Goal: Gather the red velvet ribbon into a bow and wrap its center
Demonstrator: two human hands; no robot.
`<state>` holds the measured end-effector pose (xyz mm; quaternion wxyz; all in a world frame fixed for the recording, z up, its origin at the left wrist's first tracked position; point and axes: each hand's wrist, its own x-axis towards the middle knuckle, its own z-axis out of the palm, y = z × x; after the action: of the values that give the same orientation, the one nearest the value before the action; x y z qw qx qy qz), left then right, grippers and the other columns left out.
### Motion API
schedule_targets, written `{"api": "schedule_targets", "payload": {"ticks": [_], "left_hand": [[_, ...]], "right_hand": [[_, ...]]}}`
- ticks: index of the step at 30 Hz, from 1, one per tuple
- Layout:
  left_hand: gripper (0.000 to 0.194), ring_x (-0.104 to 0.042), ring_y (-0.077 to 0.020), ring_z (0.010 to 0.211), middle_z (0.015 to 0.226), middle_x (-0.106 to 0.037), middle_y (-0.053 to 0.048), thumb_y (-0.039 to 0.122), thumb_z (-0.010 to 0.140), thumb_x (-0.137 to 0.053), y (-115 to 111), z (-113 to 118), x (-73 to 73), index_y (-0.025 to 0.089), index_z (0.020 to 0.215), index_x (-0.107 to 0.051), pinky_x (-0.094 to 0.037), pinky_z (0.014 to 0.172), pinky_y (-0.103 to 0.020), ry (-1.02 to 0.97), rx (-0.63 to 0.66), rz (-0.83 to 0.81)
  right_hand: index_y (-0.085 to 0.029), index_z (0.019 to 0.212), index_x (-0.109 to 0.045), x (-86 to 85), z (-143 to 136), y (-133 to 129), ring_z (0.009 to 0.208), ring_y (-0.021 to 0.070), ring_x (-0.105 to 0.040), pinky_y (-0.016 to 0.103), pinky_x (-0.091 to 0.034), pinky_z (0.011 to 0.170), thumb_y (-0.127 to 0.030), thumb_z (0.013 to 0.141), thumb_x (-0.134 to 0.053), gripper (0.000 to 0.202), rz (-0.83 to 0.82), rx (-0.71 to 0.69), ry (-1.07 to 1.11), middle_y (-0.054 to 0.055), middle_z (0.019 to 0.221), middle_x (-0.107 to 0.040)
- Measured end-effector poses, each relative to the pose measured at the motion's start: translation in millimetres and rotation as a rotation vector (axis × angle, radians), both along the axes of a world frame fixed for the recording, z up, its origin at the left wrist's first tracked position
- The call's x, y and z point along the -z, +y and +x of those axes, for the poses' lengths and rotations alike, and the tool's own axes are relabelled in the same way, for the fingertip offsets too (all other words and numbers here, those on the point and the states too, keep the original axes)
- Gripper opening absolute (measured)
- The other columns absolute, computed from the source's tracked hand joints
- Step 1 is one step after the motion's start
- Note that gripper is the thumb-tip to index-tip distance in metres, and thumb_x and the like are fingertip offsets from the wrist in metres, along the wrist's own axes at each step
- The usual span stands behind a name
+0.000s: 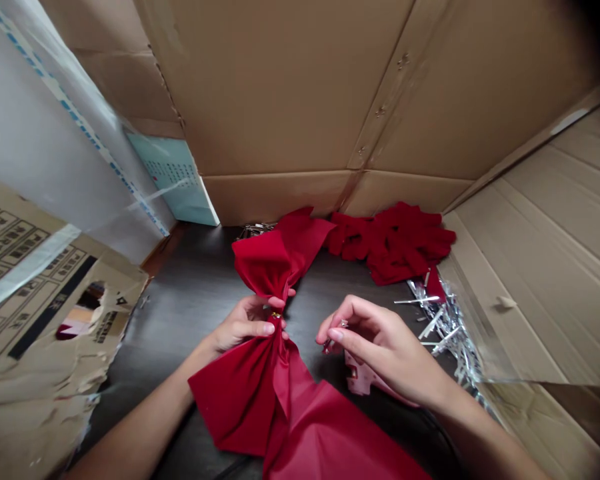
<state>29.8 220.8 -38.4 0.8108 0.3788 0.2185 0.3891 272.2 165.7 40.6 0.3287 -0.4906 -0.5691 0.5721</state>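
My left hand (253,320) is closed around the gathered middle of a large red fabric bow (245,393), between thumb and fingers. A small gold-coloured tie (276,315) shows at the pinched waist. The bow's loops and long tails spread above and below the hand. To the right, apart from the bow, my right hand (365,333) pinches a small shiny reddish-silver piece (334,337), too small to make out fully. Partly hidden beneath that hand is a pink glue gun (360,377) lying on the dark table (180,293).
A pile of red fabric pieces (395,243) lies at the back right. Silver twist ties (447,330) are scattered along the right cardboard wall (540,267). Behind the bow sits a heap of small metallic bits (255,230). Cardboard also stands at the back (280,100) and left (40,300).
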Motion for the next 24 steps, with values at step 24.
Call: {"api": "schedule_targets", "payload": {"ticks": [24], "left_hand": [[0.034, -0.071, -0.0161, 0.076, 0.116, -0.071, -0.010, 0.009, 0.061, -0.083, 1.4, 1.7, -1.6, 0.019, 0.093, -0.074, -0.056, 0.072, -0.027, -0.001, -0.021, -0.006]], "right_hand": [[-0.023, 0.100, -0.060, 5.5, 1.4, 0.4, 0.058, 0.0140, -0.059, 0.024, -0.051, 0.045, -0.037, 0.079, -0.071, 0.028, -0.109, -0.061, 0.054, 0.004, 0.083, -0.066]]}}
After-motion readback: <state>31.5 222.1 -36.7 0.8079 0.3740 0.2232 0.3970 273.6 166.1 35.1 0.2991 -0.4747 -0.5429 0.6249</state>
